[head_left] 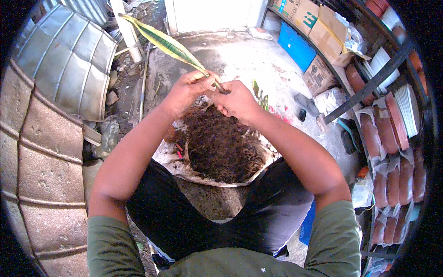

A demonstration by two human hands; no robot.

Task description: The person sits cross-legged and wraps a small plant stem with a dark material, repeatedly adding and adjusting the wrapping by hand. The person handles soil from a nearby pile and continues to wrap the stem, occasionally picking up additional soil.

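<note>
A long snake plant leaf (pixel 164 44), dark green with yellow edges, slants up to the far left from between my hands. My left hand (pixel 189 94) is closed round its lower part, fingers pinched together. Right beside it, my right hand (pixel 237 101) is closed on the leaf's base end; the very tip of that end is partly hidden by the fingers. Below both hands lies a heap of dark soil (pixel 226 143) on a whitish sack (pixel 235 183) between my knees. A small thing with a red-pink part (pixel 180 154) rests at the soil's left side.
More variegated leaves (pixel 260 97) stand beyond my right hand. Along the right runs a rack with brown planters (pixel 385 124), cardboard boxes (pixel 330 34) and a blue crate (pixel 295 46). Ribbed roofing sheets (pixel 50 157) lean on the left, near a white pipe (pixel 127 32).
</note>
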